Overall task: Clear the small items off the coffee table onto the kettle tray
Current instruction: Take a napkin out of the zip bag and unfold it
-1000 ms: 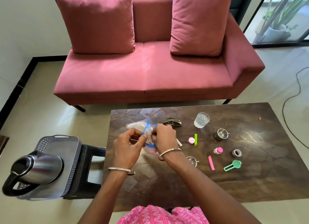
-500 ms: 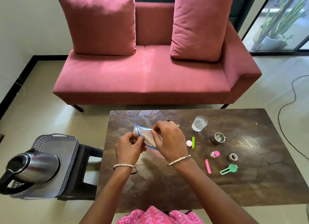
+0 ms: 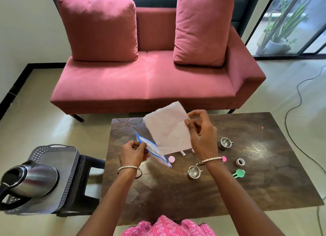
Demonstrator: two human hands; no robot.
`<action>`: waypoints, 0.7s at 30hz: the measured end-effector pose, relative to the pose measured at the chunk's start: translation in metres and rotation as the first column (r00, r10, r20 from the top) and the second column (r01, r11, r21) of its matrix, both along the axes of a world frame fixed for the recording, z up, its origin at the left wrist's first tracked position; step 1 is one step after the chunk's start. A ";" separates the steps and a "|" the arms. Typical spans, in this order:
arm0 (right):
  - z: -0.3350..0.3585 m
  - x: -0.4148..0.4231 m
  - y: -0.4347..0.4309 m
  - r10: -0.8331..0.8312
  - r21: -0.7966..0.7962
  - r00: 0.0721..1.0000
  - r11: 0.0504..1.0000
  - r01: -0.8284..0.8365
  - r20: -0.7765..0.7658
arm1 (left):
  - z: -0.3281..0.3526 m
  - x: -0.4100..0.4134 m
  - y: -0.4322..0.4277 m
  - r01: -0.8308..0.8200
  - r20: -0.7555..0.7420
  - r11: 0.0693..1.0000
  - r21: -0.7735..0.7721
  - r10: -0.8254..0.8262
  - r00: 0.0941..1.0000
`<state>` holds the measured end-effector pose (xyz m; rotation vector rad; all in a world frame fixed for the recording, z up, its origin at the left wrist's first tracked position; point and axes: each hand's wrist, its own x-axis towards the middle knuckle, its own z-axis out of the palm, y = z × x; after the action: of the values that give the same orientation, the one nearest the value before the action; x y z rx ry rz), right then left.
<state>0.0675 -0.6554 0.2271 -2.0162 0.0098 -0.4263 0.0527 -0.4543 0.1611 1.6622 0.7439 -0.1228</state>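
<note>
Hands: bag (image 3: 153, 148) pinched by L hand (image 3: 133, 153), sheet (image 3: 167, 128) by R hand (image 3: 202, 135) — kettle tray (image 3: 60, 156) at 9 o'clock, nearer L.

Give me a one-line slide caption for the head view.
Left hand pinches a blue-edged bag while right hand holds a white paper above the coffee table, kettle tray alongside.

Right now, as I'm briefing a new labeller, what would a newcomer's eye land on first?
The white sheet held up by the right hand above the coffee table stands out first, with the left hand pinching a blue-edged bag beside it. Behind is a pink sofa; at left, a steel kettle sits on a grey tray.
</note>
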 end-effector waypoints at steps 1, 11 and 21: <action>-0.001 0.000 -0.004 -0.052 0.013 0.998 0.999 0.052 0.023 | -0.001 -0.001 0.000 0.002 0.000 1.000 -0.001 -0.002 1.000; -0.020 -0.011 -0.017 0.076 -0.337 0.973 0.930 -0.148 -0.219 | 0.003 0.001 0.002 -0.014 0.024 0.999 -0.050 0.016 1.000; -0.045 -0.025 0.036 0.194 -0.540 0.855 0.702 -0.464 -0.482 | 0.021 0.005 -0.010 -0.079 0.065 0.970 -0.232 0.097 0.993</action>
<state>0.0427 -0.6191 0.1820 -2.6880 -0.2988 0.2759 0.0579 -0.4647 0.1819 1.4049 0.7169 -0.0787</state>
